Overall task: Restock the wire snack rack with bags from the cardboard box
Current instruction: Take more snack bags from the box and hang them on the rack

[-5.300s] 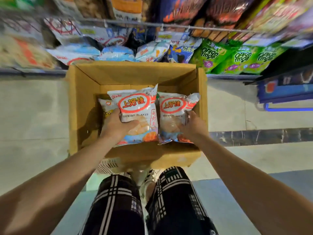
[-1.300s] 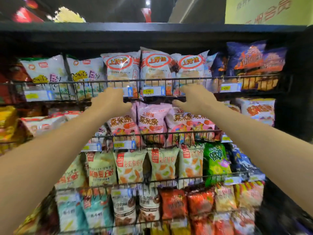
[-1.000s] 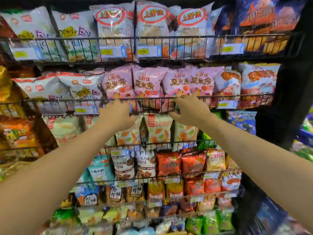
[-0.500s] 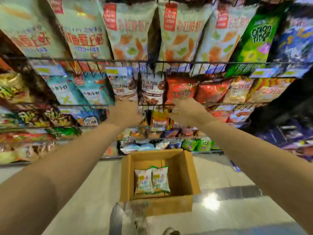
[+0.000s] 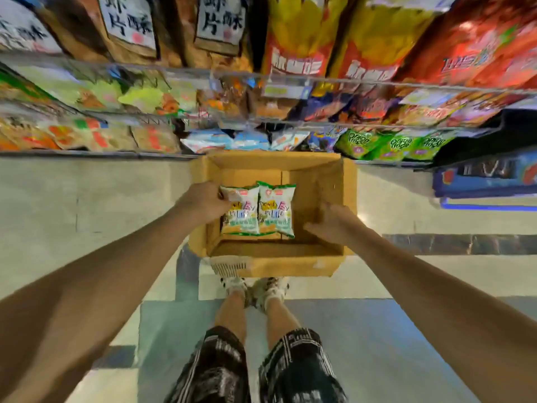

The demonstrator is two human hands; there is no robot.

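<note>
Two green-and-white bags (image 5: 258,210) lie side by side in the box (image 5: 348,199) — left hand (image 5: 203,200) touching one, right hand (image 5: 331,225) open.

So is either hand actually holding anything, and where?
The left hand touches the left bag's upper-left corner; a grip cannot be told. The right hand holds nothing.

Upper rack bags (image 5: 296,39) cut by top edge, labels blurred; left hand (image 5: 203,200) fingertips hidden behind bag (image 5: 240,210)
</note>
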